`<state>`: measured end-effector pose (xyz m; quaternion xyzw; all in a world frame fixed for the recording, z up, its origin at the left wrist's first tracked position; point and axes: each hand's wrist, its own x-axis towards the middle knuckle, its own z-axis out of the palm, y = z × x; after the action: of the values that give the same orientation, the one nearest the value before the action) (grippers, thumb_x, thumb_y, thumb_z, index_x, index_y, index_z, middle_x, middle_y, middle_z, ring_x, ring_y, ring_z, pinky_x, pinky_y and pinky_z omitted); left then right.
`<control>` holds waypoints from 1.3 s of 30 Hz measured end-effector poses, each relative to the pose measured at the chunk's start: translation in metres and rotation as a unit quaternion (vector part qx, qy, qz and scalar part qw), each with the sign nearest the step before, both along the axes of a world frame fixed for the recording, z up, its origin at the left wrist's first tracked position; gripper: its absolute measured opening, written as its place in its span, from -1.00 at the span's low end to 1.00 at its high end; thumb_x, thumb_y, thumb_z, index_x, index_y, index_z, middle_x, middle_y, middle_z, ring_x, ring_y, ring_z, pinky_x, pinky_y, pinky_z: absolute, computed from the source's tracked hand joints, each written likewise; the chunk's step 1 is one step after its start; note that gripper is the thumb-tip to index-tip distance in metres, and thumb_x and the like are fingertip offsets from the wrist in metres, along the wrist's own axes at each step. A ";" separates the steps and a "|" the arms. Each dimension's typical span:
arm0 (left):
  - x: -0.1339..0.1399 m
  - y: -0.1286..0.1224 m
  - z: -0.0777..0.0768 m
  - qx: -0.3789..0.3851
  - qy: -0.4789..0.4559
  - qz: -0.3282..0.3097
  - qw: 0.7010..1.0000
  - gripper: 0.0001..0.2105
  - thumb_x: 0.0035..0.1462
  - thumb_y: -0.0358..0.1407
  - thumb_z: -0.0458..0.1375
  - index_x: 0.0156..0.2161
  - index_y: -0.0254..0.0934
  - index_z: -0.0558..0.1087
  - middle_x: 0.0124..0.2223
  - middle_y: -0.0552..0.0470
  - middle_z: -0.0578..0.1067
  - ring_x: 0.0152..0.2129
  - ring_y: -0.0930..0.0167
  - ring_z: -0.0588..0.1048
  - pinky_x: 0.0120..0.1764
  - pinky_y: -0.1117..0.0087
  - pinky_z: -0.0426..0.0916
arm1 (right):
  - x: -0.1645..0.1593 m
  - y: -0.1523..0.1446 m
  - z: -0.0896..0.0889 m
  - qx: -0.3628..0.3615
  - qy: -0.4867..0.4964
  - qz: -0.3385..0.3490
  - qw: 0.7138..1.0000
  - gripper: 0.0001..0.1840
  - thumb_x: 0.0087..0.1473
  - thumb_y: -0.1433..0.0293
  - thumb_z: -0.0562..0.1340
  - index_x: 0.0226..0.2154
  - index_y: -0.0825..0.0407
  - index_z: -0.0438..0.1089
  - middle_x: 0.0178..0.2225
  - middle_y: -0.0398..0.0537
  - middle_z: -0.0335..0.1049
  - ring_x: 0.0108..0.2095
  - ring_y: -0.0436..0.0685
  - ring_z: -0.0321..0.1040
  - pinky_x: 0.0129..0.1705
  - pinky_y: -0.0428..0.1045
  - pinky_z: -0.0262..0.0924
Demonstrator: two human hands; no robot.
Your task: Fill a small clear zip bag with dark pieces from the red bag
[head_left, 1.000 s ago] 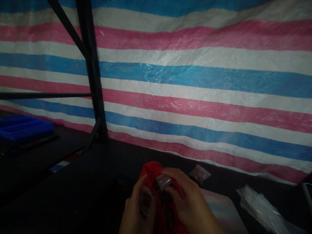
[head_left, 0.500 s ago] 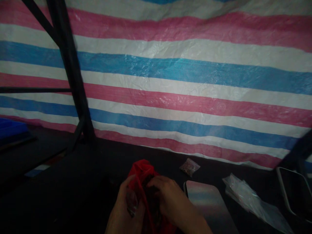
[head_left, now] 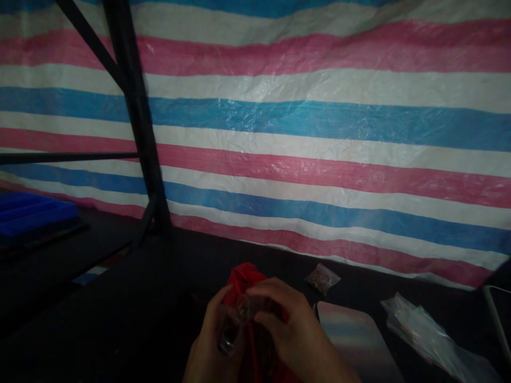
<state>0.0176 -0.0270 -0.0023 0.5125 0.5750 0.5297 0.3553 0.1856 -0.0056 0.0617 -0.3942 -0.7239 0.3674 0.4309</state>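
A red bag [head_left: 246,274] of thin material stands between my hands, with dark contents low in its opening. My left hand [head_left: 209,335] is closed round a small clear plastic bag [head_left: 228,332] and lies against the red bag's near side. Over the red bag's opening, my right hand [head_left: 293,324] has its thumb and fingers curled in a pinch beside the mouth of the clear bag. Something small and yellowish shows there, too dim to name. What the right fingertips hold cannot be made out.
A zip bag of small brownish pieces [head_left: 322,279] lies behind a shiny flat silver case [head_left: 351,330]. Several flat clear bags [head_left: 427,330] are to the right, near a grey-edged device [head_left: 497,314]. Blue trays [head_left: 35,213] and a black frame post [head_left: 139,117] stand left, before a striped sheet.
My right hand has come up out of the red bag's opening to the mouth of the clear bag. The whole view has shifted, so things sit further right.
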 end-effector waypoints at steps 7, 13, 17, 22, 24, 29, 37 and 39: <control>0.002 -0.004 -0.001 0.007 -0.021 0.004 1.000 -0.41 0.15 -0.07 0.24 0.26 -0.16 0.31 0.09 -0.08 0.69 0.02 0.14 0.68 -0.06 0.22 0.63 | -0.010 -0.010 -0.001 0.193 -0.112 0.051 0.973 -0.41 0.16 0.71 0.20 0.09 -0.15 0.57 0.09 -0.07 0.58 0.08 0.12 0.49 0.14 -0.02 0.39; 0.003 -0.002 -0.001 0.012 -0.013 0.017 1.000 -0.41 0.16 -0.06 0.24 0.26 -0.15 0.29 -0.05 -0.05 0.72 -0.15 0.15 0.73 -0.18 0.19 0.63 | -0.004 -0.008 0.000 0.188 -0.086 0.047 0.977 -0.51 0.26 0.65 0.19 0.06 -0.14 0.59 0.08 -0.11 0.58 0.06 0.06 0.50 0.13 -0.07 0.37; 0.005 0.000 -0.001 0.026 0.017 0.032 0.999 -0.38 0.18 0.04 0.23 0.26 -0.18 0.29 -0.22 0.03 0.65 -0.34 0.22 0.68 -0.23 0.18 0.59 | 0.003 -0.003 -0.002 0.160 -0.054 -0.004 0.986 -0.47 0.25 0.66 0.18 0.09 -0.16 0.56 0.10 -0.10 0.54 0.11 0.08 0.45 0.18 -0.02 0.35; -0.001 0.001 0.005 0.092 0.069 0.118 0.986 -0.40 0.14 0.05 0.26 0.20 -0.21 0.37 -0.24 0.00 0.56 -0.28 0.21 0.58 -0.19 0.15 0.55 | 0.015 0.002 0.002 0.155 -0.142 -0.044 0.977 -0.42 0.20 0.71 0.12 0.06 -0.14 0.57 0.07 -0.05 0.54 0.07 0.17 0.43 0.14 0.12 0.36; -0.003 0.000 0.011 0.114 0.091 0.150 0.978 -0.42 0.13 0.02 0.27 0.20 -0.19 0.39 -0.26 0.01 0.52 -0.27 0.20 0.55 -0.20 0.17 0.54 | 0.016 0.000 0.005 0.143 -0.188 -0.026 0.971 -0.36 0.12 0.74 0.15 0.04 -0.19 0.58 0.09 -0.09 0.54 0.10 0.20 0.40 0.17 0.17 0.32; 0.001 0.005 0.014 0.154 0.120 0.175 0.965 -0.42 0.17 -0.07 0.25 0.26 -0.18 0.33 -0.11 -0.06 0.45 -0.23 0.22 0.53 -0.19 0.16 0.52 | 0.003 -0.013 0.012 0.087 -0.118 -0.011 0.989 -0.53 0.05 0.65 0.38 -0.07 -0.17 0.57 0.02 -0.16 0.54 0.08 0.14 0.42 0.19 0.09 0.28; 0.002 0.012 -0.008 0.229 0.100 0.121 0.961 -0.33 -0.04 -0.06 0.37 0.18 -0.20 0.36 -0.13 -0.12 0.54 -0.25 0.15 0.60 -0.12 0.03 0.54 | -0.012 -0.012 0.006 0.096 -0.053 -0.049 0.993 -0.81 0.12 0.58 0.40 -0.32 -0.06 0.57 -0.29 -0.19 0.60 -0.22 0.06 0.51 -0.07 -0.06 0.30; 0.003 0.005 0.003 0.205 0.013 0.089 0.975 -0.19 -0.02 -0.12 0.42 0.31 -0.14 0.23 0.10 -0.18 0.53 -0.06 0.15 0.61 -0.05 0.13 0.58 | -0.007 -0.010 0.008 0.074 0.006 -0.090 0.993 -0.84 0.18 0.53 0.34 -0.32 -0.06 0.58 -0.32 -0.20 0.60 -0.27 0.04 0.51 -0.18 -0.10 0.31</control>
<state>0.0201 -0.0219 0.0010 0.5282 0.5015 0.6592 0.1869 0.1785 -0.0153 0.0696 -0.4229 -0.7078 0.2748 0.4946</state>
